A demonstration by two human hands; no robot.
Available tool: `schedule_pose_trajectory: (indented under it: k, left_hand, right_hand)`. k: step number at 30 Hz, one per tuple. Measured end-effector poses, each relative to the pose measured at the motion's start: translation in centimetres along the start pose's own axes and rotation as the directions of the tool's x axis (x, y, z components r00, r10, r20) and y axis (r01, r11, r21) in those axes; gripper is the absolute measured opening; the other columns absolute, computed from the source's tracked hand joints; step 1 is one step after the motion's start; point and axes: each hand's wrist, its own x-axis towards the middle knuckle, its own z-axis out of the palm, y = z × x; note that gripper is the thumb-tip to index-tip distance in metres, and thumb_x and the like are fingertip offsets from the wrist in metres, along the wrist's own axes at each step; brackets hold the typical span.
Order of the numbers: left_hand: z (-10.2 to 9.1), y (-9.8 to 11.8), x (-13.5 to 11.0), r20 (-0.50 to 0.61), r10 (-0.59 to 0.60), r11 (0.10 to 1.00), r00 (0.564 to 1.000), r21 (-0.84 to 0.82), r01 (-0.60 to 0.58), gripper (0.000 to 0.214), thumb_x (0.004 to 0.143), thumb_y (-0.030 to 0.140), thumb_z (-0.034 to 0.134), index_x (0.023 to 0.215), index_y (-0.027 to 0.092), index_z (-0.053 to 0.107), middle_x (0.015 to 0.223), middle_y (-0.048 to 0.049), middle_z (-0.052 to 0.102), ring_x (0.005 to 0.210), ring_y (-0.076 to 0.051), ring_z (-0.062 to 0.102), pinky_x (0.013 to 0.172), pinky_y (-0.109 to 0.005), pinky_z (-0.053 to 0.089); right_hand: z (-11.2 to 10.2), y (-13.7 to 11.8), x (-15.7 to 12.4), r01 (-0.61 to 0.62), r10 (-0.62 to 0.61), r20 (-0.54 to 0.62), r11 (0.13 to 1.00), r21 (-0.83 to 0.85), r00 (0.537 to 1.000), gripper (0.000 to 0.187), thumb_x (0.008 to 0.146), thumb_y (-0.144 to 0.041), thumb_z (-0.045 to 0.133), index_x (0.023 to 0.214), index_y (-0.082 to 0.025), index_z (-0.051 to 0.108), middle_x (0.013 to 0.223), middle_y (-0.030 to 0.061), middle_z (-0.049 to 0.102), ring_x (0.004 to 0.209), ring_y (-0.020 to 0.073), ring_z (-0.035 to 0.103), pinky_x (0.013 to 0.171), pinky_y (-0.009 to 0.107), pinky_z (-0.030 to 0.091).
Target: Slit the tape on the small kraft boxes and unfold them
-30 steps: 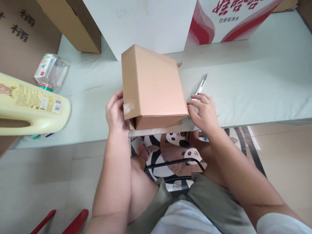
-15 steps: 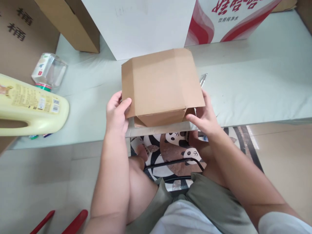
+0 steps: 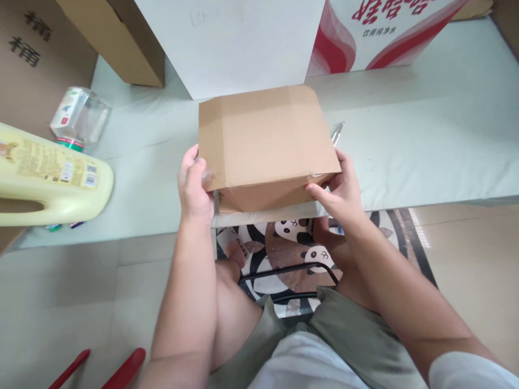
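Observation:
A brown cardboard box (image 3: 267, 140) is between my two hands at the table's front edge, its broad lid panel facing up with side flaps sticking out. My left hand (image 3: 195, 183) grips the left flap and side, the thumb on the flap's outer edge. On the other side my right hand (image 3: 338, 186) holds the front right corner, its thumb against the front flap and the fingers behind the right edge, partly hidden. Just past the box's right edge lies a shiny, clear-looking strip (image 3: 336, 133), mostly hidden behind the box.
A large white box (image 3: 235, 48) and a red-and-white carton (image 3: 373, 40) stand behind. To the left are a clear plastic bottle (image 3: 83, 116), a big yellow jug (image 3: 57, 175) and cardboard boxes (image 3: 133, 54). Red handles (image 3: 124, 370) show at lower left; a panda-print mat (image 3: 284, 248) lies below.
The lid's flaps have bent down closer to the box sides. My left thumb has moved back to the flap's edge, and my right thumb has shifted slightly left and up onto the front flap.

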Motion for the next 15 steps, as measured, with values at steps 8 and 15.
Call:
schedule_pose_trajectory:
  k: [8, 15]
  left_hand:
    - [-0.1, 0.5, 0.0, -0.038, -0.078, 0.997, 0.996, 0.007, 0.078, 0.039, 0.084, 0.045, 0.063, 0.112, 0.02, 0.074, 0.103, -0.0063, 0.077, 0.115, -0.03, 0.071, 0.095, -0.039, 0.057]
    - [-1.5, -0.1, 0.8, -0.022, -0.038, 0.969, 0.999, 0.245, 0.042, 0.045, 0.068, 0.021, 0.078, 0.113, 0.023, 0.072, 0.133, -0.0071, 0.072, 0.138, -0.029, 0.059, 0.115, -0.04, 0.048]
  right_hand:
    - [0.4, -1.0, 0.5, -0.248, 0.306, -0.142, 0.912, 0.326, 0.941, 0.042, 0.082, -0.062, 0.074, 0.077, -0.024, 0.056, 0.068, -0.0037, 0.05, 0.057, 0.0098, 0.048, 0.05, 0.023, 0.042]
    - [-0.8, -1.8, 1.2, -0.138, 0.293, -0.314, 0.89, 0.435, 0.903, 0.036, 0.071, -0.048, 0.081, 0.069, -0.022, 0.055, 0.065, -0.0034, 0.048, 0.059, 0.0103, 0.044, 0.053, 0.024, 0.037]
